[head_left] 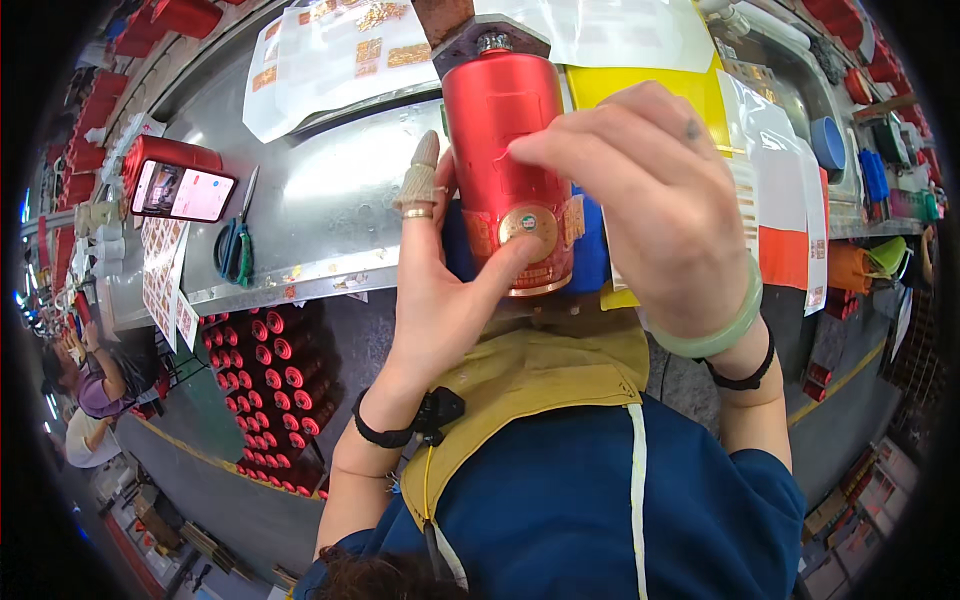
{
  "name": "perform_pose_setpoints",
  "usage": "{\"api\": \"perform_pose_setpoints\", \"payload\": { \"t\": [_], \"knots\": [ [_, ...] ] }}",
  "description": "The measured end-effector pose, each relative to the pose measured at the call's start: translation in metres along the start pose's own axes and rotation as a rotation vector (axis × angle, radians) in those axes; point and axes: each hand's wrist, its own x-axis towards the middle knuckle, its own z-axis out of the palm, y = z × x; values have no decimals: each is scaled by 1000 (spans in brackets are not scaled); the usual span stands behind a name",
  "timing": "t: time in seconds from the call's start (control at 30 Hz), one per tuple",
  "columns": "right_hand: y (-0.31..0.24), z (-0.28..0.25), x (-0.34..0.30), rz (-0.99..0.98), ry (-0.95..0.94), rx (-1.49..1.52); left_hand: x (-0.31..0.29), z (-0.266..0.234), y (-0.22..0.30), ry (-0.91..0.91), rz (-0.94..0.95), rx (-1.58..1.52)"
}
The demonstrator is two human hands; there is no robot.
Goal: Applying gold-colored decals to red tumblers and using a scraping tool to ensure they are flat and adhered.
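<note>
A metal table (300,240) carries, near its front edge, 1 red bottle (493,180) lying base toward the wearer: probably rigid and slippery, best held round its sides; satin-sheened, gold-trimmed. The left hand (440,300) clasps its lower left side; the right hand (670,190) is curled above, contact unclear. Low down sits 1 round gold medallion (531,222).

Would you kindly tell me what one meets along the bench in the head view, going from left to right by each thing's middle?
Phone, scissors, left hand, red bottle, right hand, blue round object.
</note>
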Motion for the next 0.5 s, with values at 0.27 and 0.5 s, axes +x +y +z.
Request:
{"api": "perform_pose_setpoints", "payload": {
  "t": [0.27,0.5],
  "knots": [
    [15,-16,-27,255,98,134,-19,-2,14,-55,524,986],
    [8,-2,-50,624,249,601,-7,-2,3,26,670,913]
  ]
}}
